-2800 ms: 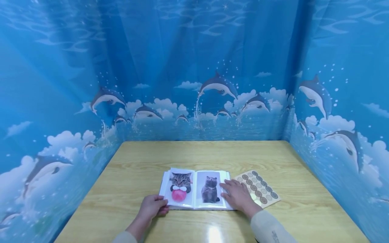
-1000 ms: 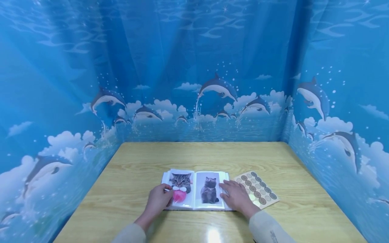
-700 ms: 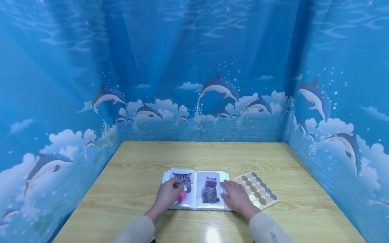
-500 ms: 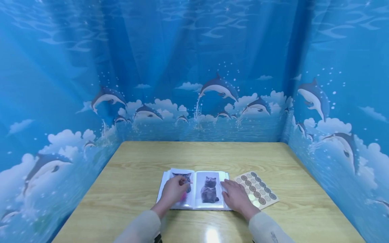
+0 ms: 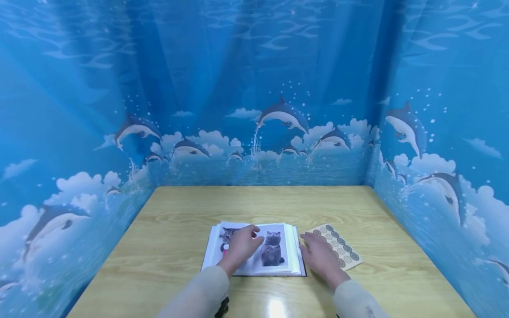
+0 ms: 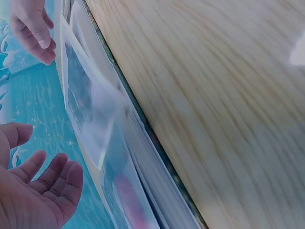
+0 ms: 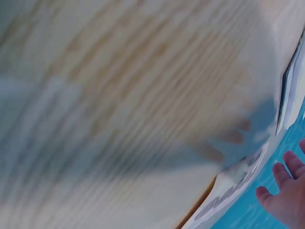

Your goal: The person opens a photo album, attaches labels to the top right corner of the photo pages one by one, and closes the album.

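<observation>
An open photo album (image 5: 293, 256) lies on the table with cat photos in clear sleeves. The right-page photo (image 5: 272, 249) shows a grey sitting cat. My left hand (image 5: 240, 247) is over the middle of the album and partly hides the left-page striped cat photo (image 5: 226, 236). In the left wrist view its fingers are loosely bent, with nothing between them. My right hand (image 5: 320, 258) is just beyond the album's right edge, over a beige card (image 5: 346, 251) with rows of dark and pale discs. Its fingers (image 7: 283, 179) are spread and hold nothing.
The wood-grain table (image 5: 179, 212) extends around the album, with a bright light reflection near its front. A blue curtain (image 5: 222, 88) printed with dolphins and clouds surrounds the table at the back and both sides.
My left hand has moved from the album's left edge across the left page to the middle. My right hand has shifted slightly right, off the album's right edge. The same photos show.
</observation>
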`<state>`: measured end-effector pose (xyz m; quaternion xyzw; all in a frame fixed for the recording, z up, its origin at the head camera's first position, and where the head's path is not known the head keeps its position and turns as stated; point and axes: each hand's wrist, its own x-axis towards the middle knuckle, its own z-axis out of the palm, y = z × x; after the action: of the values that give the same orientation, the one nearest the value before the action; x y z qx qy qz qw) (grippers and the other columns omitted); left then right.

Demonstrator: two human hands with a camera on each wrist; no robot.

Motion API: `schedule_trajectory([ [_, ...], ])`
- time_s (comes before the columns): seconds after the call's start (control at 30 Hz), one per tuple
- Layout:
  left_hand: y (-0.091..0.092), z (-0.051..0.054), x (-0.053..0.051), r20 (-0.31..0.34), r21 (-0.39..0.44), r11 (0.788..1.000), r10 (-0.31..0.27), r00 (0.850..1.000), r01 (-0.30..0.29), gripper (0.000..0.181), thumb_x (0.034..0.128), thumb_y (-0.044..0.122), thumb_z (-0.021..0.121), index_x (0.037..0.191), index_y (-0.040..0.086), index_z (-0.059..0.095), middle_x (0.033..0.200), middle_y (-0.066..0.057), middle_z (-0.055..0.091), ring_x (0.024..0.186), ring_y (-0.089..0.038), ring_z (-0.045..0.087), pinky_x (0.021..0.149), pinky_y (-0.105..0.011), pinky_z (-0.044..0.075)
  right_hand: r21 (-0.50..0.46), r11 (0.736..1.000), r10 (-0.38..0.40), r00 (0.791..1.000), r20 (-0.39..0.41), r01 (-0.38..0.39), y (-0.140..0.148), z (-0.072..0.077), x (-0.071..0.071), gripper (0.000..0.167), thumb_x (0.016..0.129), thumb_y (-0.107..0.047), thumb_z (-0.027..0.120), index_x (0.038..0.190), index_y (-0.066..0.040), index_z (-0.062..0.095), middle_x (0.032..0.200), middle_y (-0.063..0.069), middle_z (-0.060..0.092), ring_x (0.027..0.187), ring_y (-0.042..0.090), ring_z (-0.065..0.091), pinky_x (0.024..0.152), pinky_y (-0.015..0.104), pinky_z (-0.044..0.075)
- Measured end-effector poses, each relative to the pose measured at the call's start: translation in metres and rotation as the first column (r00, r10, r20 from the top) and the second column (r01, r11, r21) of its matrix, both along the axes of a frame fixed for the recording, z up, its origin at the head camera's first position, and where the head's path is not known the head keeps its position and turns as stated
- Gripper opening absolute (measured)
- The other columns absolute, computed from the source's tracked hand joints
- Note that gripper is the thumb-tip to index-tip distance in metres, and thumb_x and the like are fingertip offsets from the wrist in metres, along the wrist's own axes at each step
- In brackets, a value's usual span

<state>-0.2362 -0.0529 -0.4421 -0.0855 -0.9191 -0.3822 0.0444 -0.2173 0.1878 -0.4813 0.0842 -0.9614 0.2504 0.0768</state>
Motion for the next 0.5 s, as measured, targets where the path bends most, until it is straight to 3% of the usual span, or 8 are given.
schedule_trajectory([
  [0.23,0.025,-0.003,-0.006,0.077,0.019,1.0,-0.02,0.997,0.018,0.037,0.0875,0.023,0.074,0.117,0.003,0.067,0.11,-0.014,0.07,0.098,-0.03,0.065,0.087,-0.049,0.054,-0.021,0.998,-0.063,0.998,-0.028,0.062,0.028,0.001,0.0,0.042,0.099,-0.017,0.055,0.135,0.004,0.054,0.137,0.029,0.052,0.126,0.049,0.047,0.105,0.066,0.033],
  [0.5,0.05,-0.008,-0.006,-0.004,-0.03,0.995,-0.1,0.995,0.1,0.037,0.0883,0.021,0.073,0.118,0.0,0.067,0.114,-0.015,0.069,0.106,-0.033,0.064,0.094,-0.048,0.051,0.022,0.989,-0.144,0.989,0.033,0.144,0.061,0.003,-0.002,0.045,0.102,-0.023,0.048,0.134,0.009,0.053,0.135,0.034,0.051,0.124,0.054,0.046,0.1,0.069,0.037],
])
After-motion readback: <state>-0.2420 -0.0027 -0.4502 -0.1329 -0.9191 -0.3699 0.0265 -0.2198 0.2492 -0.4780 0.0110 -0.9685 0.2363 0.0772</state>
